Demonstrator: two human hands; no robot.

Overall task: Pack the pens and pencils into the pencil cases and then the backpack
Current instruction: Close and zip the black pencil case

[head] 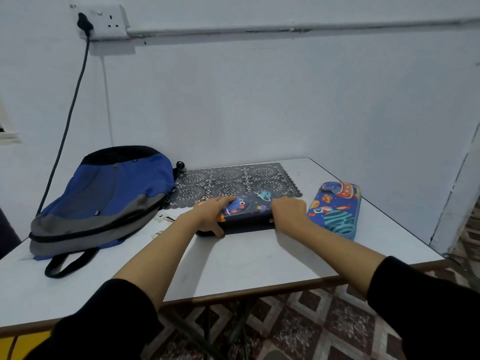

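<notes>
L hand point(211, 213) grips dark pencil case point(246, 209); R hand point(288, 213) maybe pinching, fingertips hidden.

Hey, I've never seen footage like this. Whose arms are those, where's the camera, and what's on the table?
No machine here: these are a person's bare hands, filmed by one camera worn on their head. On the white table lie a blue backpack, a dark lace mat and two space-patterned pencil cases. The left hand holds the dark pencil case by its left end, fingers on top, thumb in front. The right hand sits on its right end, fingers hidden. The blue pencil case lies further right.
</notes>
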